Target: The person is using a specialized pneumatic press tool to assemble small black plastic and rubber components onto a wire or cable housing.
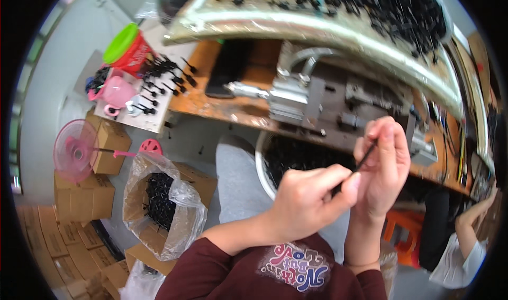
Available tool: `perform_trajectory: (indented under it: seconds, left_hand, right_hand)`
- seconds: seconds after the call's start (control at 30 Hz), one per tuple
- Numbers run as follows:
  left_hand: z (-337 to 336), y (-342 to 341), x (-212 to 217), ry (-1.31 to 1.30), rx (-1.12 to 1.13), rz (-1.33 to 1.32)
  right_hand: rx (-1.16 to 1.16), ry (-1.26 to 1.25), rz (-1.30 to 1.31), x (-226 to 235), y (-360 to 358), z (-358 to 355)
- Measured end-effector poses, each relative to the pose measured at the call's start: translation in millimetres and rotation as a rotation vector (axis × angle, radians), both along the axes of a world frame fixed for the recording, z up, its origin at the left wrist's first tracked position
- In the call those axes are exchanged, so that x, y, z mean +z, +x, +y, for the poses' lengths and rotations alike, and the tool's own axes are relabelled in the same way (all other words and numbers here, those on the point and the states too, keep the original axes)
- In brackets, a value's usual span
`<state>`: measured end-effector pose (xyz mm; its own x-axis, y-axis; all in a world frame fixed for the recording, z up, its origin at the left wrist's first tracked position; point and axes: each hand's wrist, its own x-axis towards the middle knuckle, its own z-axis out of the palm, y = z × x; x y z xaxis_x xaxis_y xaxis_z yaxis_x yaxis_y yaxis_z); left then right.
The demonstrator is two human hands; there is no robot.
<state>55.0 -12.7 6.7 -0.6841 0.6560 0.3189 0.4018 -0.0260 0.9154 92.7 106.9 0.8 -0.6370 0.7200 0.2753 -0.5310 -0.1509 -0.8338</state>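
A thin black rod-shaped part point(364, 159) is held slantwise in front of my chest. My left hand point(315, 197) pinches its lower end between thumb and curled fingers. With its fingertips, my right hand point(385, 160) grips the upper end. Just beyond the hands, a metal fixture with an air cylinder point(288, 101) is mounted on the wooden bench point(233, 108). Partly behind my hands, a white-rimmed tub point(261, 165) of black parts sits below the bench edge. The ends of the rod are hidden by my fingers.
A large pale tray point(317, 33) heaped with black parts spans the back. At left are a side table point(151, 121) with black brush-like pieces, a red bucket point(135, 56), a pink fan point(76, 151), cartons point(84, 202) and a lined bag point(182, 220). Another person's arm point(468, 226) shows at right.
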Motion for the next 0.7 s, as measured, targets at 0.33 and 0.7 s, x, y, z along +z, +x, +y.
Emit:
perform_trajectory:
  seconds: [0.33, 0.7]
  left_hand:
    - [-17, -139, 97, 0.492, 0.344, 0.635]
    - [-68, -246, 144, 0.502, 0.800, 0.721]
  right_hand:
    - [-0.350, 0.300, -0.008, 31, 27, 59]
    - [-0.341, 0.229, -0.169, -21, 81, 20]
